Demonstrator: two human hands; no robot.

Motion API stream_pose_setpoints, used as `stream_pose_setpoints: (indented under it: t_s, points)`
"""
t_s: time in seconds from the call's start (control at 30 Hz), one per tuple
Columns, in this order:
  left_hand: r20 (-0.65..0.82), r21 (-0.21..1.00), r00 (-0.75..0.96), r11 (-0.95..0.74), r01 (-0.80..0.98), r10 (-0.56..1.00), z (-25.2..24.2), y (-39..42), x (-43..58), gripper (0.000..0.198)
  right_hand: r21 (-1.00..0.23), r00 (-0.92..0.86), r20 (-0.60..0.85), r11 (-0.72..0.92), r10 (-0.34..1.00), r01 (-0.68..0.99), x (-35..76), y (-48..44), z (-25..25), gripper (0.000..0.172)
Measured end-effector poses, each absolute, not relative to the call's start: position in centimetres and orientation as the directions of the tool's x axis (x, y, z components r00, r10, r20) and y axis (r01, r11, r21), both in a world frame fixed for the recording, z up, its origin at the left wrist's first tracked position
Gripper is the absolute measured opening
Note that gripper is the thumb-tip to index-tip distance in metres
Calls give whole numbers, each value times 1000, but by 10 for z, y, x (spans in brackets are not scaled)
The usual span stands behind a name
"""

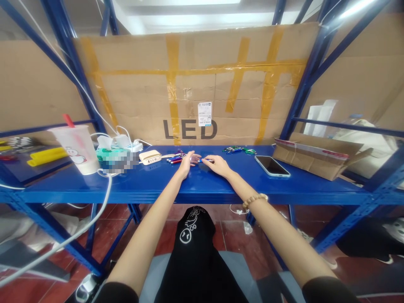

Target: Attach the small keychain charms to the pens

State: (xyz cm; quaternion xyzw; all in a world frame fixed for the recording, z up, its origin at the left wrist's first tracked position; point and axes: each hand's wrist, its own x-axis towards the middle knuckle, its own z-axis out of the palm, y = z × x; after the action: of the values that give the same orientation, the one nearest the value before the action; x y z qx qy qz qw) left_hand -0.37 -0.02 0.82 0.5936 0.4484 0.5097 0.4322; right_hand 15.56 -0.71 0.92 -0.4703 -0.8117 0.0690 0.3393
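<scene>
Over the blue tabletop (221,181), my hands meet at a slim blue and dark pen-like thing (201,160). My right hand (218,165) is closed in a pinch on its right end. At its left end are the fingers of my left hand (189,163), curled loosely around it; they partly hide it. Just left of that hand lies a small pile of blue and red pen-like pieces (175,160). Farther back on the right is a group of small green and blue metallic pieces (238,150), too small to make out.
A phone (272,166) and an open cardboard box (315,155) stand to the right. On the left are a cream charger block (150,157), a tissue pack (109,153), a cup with a red straw (77,149) and a white cable (105,202). A large carton (135,101) closes off the back.
</scene>
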Motion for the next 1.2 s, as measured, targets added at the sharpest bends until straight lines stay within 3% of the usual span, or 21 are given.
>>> stream_pose_setpoints:
  t_s: [1.2]
  points:
    - [233, 969, 92, -240, 65, 968, 6, 2, -5, 49, -422, -332, 476, 543, 814, 726, 158, -5, 8, 35]
